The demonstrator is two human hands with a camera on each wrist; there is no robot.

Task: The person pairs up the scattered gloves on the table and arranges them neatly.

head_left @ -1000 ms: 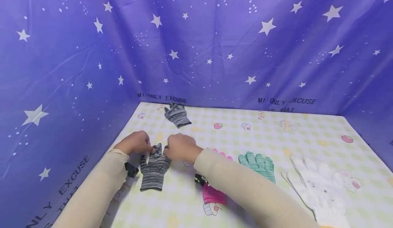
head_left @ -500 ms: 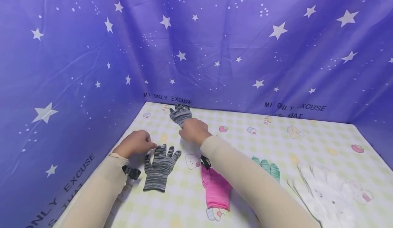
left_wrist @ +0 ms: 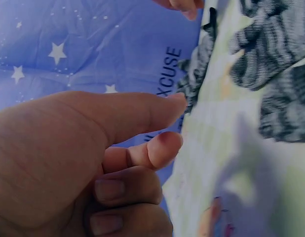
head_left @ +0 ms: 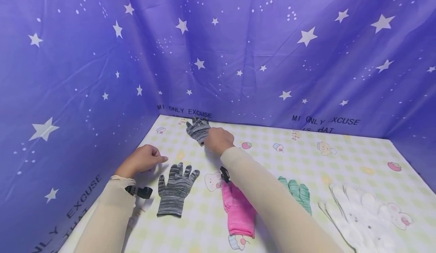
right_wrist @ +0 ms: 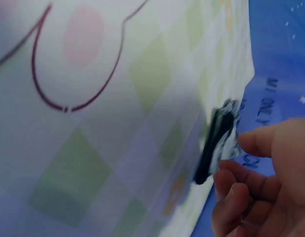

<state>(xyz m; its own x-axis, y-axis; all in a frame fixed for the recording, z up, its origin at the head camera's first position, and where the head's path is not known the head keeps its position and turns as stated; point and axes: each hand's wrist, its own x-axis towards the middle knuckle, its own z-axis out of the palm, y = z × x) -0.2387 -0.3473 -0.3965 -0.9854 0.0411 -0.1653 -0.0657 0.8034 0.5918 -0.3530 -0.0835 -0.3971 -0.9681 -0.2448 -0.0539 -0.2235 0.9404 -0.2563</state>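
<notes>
A grey-and-black striped knit glove (head_left: 175, 188) lies flat on the table, fingers pointing away. Just up and left of it hovers my left hand (head_left: 144, 158), holding nothing. In the left wrist view, its thumb and index fingertip (left_wrist: 165, 150) are apart, and the other fingers are loosely curled. A second striped glove (head_left: 198, 129) is at the table's far edge by the curtain. My right hand (head_left: 219, 139) pinches this glove at the cuff. In the right wrist view, the cuff (right_wrist: 211, 148) is raised and gaping at my thumb and fingertips.
A pink glove (head_left: 240, 215) lies beside the near striped glove, partly under my right forearm. Further right are a green glove (head_left: 299, 192) and white gloves (head_left: 364, 215). A starry blue curtain (head_left: 238, 56) stands behind and to the left of the checked tablecloth (head_left: 265, 166).
My right hand has left the near striped glove and moved to the far one, taking its cuff. My left hand has let go of the near glove and drawn slightly left.
</notes>
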